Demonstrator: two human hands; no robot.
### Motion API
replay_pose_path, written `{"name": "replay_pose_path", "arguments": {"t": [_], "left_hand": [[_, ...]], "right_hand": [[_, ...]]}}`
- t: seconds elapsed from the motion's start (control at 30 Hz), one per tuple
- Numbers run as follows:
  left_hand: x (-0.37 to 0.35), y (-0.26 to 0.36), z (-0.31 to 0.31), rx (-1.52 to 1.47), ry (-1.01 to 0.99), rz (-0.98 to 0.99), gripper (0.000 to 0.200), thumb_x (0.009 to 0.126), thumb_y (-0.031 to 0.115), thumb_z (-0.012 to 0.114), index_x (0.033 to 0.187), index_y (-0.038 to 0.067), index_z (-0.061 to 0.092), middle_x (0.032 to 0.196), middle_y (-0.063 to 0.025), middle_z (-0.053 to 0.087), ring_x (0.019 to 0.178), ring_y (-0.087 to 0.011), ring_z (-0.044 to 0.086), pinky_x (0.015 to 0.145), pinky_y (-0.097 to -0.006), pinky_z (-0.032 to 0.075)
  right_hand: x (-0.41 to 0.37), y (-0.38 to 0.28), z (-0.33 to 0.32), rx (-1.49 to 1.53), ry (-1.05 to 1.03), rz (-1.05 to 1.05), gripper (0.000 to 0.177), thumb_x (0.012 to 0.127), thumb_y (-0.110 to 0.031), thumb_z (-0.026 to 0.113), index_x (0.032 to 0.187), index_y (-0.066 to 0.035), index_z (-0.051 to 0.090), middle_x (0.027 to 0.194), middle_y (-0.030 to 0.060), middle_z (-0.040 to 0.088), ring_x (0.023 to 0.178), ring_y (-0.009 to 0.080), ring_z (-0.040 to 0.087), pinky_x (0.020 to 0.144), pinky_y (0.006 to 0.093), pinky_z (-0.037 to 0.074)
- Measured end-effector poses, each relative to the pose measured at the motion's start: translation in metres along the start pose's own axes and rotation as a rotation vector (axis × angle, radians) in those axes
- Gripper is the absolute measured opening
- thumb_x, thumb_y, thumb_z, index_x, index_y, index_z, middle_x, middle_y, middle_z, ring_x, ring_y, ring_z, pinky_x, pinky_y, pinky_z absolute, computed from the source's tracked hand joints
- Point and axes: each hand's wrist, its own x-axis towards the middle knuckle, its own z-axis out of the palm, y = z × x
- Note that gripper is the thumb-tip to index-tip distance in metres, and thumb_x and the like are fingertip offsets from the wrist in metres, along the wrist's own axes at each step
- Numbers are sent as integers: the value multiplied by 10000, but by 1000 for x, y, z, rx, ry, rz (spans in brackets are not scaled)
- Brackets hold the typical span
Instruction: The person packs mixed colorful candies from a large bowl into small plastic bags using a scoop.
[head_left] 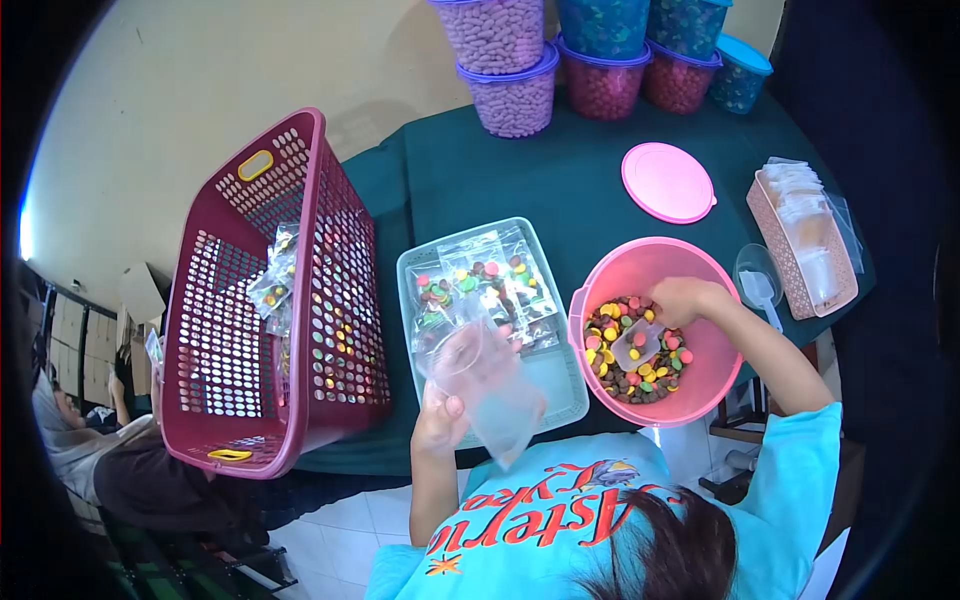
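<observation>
My left hand (pixel 440 420) is closed around a clear plastic bag (pixel 505 415), held over the light green tray. A clear round rim (pixel 455 352), perhaps of a funnel or cup, shows at the bag's upper end. Inside the pink tub (pixel 720 375), my right hand (pixel 685 302) grips a translucent scoop (pixel 637 346). The scoop's bowl rests among brown, yellow, green and red candies (pixel 650 385), with a few pieces in it. Filled candy bags (pixel 478 272) lie in the tray (pixel 575 395) beyond my left hand.
A maroon basket (pixel 310 300) with filled bags stands left. Stacked lidded tubs (pixel 512 100) line the back. A pink lid (pixel 668 183), a clear round container (pixel 757 285) with a scoop-like piece, and a pink bin (pixel 790 250) of bags are right. Another person (pixel 150 480) sits far left.
</observation>
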Motion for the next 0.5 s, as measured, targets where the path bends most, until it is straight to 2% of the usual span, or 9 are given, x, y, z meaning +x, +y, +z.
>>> {"name": "replay_pose_path", "arguments": {"t": [0.03,0.07,0.13,0.17,0.23,0.33,0.37,0.4,0.5], "left_hand": [[0,4,0,4,-7,-5,830,691,456,614,1279,11,233,1267,-241,290,1170,-408,310,964,-507,258],[1,7,0,-34,-20,-19,826,676,436,607,1279,10,235,1260,-242,302,1172,-412,305,965,-512,254],[3,8,-1,-74,-52,-50,822,662,416,601,1278,10,237,1252,-243,314,1174,-417,300,965,-516,249],[2,4,-3,-124,-18,-55,819,650,418,582,1274,9,243,1237,-235,334,1158,-414,324,957,-517,260],[3,-4,-6,-177,-14,-69,816,639,420,563,1270,8,249,1221,-228,355,1143,-411,347,948,-518,272],[7,-15,-13,-240,7,-200,774,683,518,490,1230,6,295,1129,-182,421,955,-339,493,814,-455,392],[7,-16,-13,-244,-10,-209,774,683,518,490,1230,6,295,1129,-182,421,955,-339,493,814,-455,392],[8,-18,-12,-215,-10,-210,789,689,550,482,1227,5,296,1121,-180,422,938,-329,498,795,-443,398],[12,-19,-13,-176,-41,-222,825,685,598,494,1230,13,289,1133,-195,416,938,-316,506,788,-419,407]], "right_hand": [[5,2,6,-67,-130,88,405,636,-157,613,1016,-39,538,865,132,590,835,276,576,701,375,450],[7,1,8,-55,-124,94,405,636,-157,613,1016,-39,538,865,132,590,835,276,576,701,375,450],[6,-6,9,-173,-298,110,377,617,-146,615,985,-76,567,888,119,594,860,257,577,699,362,454],[8,-7,15,-153,-294,124,377,617,-146,615,985,-76,567,888,119,594,860,257,577,699,362,454],[19,-6,30,-231,-86,117,368,614,-139,609,978,-101,576,864,109,602,845,239,585,689,359,460],[21,-2,30,-274,-104,99,274,631,-163,595,902,-122,604,819,88,609,809,240,590,677,370,460],[20,-3,28,-282,-130,73,229,641,-177,590,862,-123,613,800,84,609,797,241,591,668,374,458],[10,-9,18,-225,-129,25,160,662,-200,577,791,-112,611,769,85,609,778,239,590,655,382,452],[-5,-13,4,-25,4,20,149,673,-214,574,774,-109,603,737,84,608,750,235,594,637,386,450]]}}
